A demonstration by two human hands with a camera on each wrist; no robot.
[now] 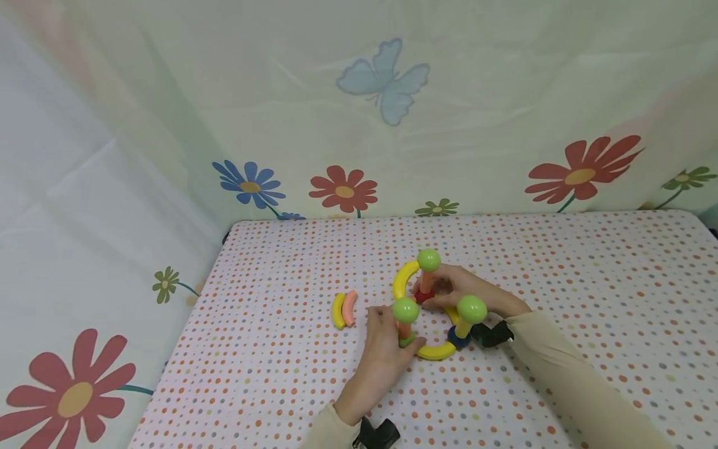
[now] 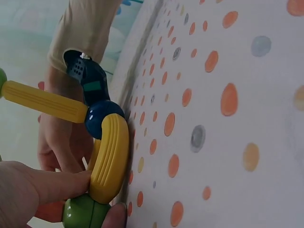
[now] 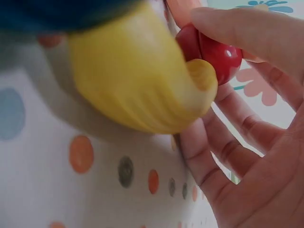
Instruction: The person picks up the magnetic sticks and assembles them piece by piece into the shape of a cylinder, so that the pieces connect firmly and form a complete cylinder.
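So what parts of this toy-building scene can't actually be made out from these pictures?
- Head view: the red ball is mostly hidden behind the right hand and an orange post.
- Left wrist view: the green ball is cut off by the bottom edge.
- Right wrist view: the yellow curved piece is blurred, too close to the camera.

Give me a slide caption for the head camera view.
Two hands, left hand and right hand, steady a toy frame on a dotted tablecloth.

- No writing, brand, number or sign can be read in any view.
- The dotted sheet [image 1: 561,280] under the hands carries only coloured dots.
- The curtain [image 1: 224,93] beyond the hands shows only printed flowers and a butterfly.
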